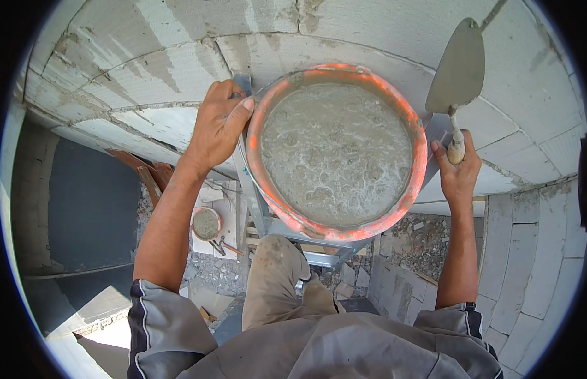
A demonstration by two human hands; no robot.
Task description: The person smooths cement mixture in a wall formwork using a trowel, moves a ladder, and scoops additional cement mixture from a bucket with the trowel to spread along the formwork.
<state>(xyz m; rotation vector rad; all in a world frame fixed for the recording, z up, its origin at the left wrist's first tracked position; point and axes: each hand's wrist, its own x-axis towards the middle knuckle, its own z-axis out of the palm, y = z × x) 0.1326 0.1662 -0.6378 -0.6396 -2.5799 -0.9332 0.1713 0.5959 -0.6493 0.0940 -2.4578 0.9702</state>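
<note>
A round orange bucket point(415, 189), its rim smeared with grey, stands at the top of a metal stepladder point(259, 205). Wet grey mortar point(334, 155) fills most of it. My left hand point(216, 129) is closed at the ladder's left rail, beside the bucket rim; its fingertips are partly hidden. On the other side, my right hand point(461, 169) grips a trowel point(459, 69) by its worn handle, the broad blade pointing up and away from me. The thumb of that hand lies against the ladder's right rail.
A pale block wall point(262, 54) curves across the far side, and another point(524, 252) stands at right. Far below lie rubble point(420, 246), a smaller mortar bucket point(206, 224) on a board, and planks point(148, 180). My knee point(274, 265) is against the ladder.
</note>
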